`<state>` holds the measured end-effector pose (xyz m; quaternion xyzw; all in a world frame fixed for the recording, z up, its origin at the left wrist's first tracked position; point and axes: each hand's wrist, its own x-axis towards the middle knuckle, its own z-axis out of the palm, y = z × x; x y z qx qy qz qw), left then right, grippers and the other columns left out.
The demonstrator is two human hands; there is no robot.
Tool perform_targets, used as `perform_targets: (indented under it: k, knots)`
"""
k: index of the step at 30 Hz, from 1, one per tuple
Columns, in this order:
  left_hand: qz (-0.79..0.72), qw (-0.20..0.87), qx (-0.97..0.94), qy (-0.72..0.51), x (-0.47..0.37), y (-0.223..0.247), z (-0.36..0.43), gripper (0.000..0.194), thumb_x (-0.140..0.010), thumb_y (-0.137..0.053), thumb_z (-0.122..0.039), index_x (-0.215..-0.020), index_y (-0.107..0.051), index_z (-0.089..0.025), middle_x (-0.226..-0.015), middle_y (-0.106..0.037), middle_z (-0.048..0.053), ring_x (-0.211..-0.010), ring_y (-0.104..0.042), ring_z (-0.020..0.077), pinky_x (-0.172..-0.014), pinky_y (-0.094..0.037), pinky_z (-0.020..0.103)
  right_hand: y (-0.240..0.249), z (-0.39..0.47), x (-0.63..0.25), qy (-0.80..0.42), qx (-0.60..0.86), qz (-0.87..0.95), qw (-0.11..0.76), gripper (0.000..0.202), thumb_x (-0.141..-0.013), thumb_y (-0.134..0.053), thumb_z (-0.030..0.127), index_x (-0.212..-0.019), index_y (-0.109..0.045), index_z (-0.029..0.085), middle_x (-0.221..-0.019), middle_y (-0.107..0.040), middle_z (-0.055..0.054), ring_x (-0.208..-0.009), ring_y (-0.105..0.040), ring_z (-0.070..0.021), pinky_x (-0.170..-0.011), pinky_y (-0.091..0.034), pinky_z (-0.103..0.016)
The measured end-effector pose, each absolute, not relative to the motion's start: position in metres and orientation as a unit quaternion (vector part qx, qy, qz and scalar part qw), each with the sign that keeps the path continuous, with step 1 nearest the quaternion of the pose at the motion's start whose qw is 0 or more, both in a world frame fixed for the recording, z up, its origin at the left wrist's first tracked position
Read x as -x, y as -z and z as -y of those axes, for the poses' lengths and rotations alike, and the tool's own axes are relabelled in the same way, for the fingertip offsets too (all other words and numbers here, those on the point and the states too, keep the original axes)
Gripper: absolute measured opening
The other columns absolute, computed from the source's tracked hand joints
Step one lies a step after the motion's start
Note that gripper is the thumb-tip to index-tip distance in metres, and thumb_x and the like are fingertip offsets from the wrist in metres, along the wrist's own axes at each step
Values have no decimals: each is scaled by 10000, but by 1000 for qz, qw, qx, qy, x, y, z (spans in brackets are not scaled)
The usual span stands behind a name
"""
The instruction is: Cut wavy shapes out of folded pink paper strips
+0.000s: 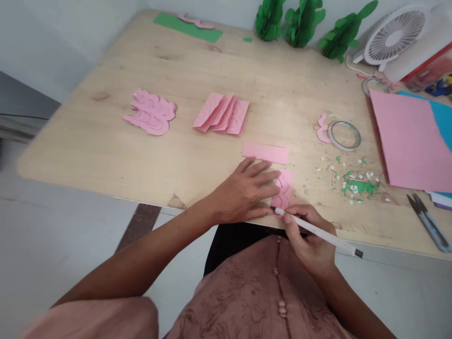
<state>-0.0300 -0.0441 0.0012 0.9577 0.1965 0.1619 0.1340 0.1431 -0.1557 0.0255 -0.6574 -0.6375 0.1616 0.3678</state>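
A small pink paper strip [286, 181] with a scalloped outline drawn on it lies at the table's front edge. My left hand [243, 193] lies over its left side, fingers spread flat. Between the fingers and thumb of my right hand [312, 238] is a white pen [323, 233], its dark tip touching the strip's lower end. A plain pink strip [265, 153] lies just beyond my left fingertips. Farther off are folded pink papers [224, 113] with drawn curves and a pile of cut scalloped pink pieces [151, 112].
On the right are a tape roll [329, 134] beside a pink cutout, green and white paper scraps [358, 186], pink sheets [413, 141] and thread snips [428, 221]. Green paper cactus shapes [299, 23], a white fan [395, 35] and a green strip [187, 29] stand or lie along the back.
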Motion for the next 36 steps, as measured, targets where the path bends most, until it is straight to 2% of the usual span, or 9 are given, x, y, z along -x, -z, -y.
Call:
perform_targets:
  k: [36]
  knots:
    - [-198, 137, -957, -162, 29, -2, 44, 345, -930, -470, -508, -1071, -612, -227, -1409, -508, 74, -1333, -374, 309, -1130, -241, 511, -26, 155, -145, -163, 660, 633, 372, 64, -826, -603, 181, -767, -615, 201, -597, -636, 44, -452, -550, -81, -448, -421, -179]
